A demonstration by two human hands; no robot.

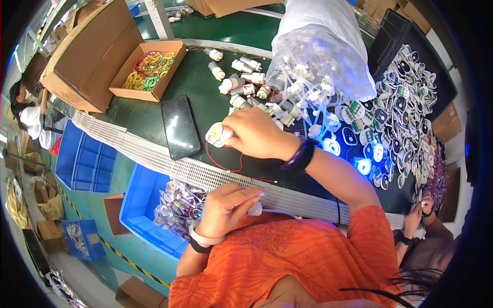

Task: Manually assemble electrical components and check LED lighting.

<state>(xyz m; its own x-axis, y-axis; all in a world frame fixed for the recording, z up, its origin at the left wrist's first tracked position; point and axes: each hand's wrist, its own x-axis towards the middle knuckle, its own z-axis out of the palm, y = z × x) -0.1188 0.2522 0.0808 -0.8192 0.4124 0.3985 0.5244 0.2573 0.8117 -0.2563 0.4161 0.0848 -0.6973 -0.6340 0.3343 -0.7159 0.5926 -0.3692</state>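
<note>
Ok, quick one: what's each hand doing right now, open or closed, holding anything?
Left hand: closed, pinching a small clear piece.
Right hand: closed, fingers on a round white part.

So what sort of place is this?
Probably a factory assembly area: a heap of small flat parts and many loose motor-like pieces lie on a long green workbench.
</note>
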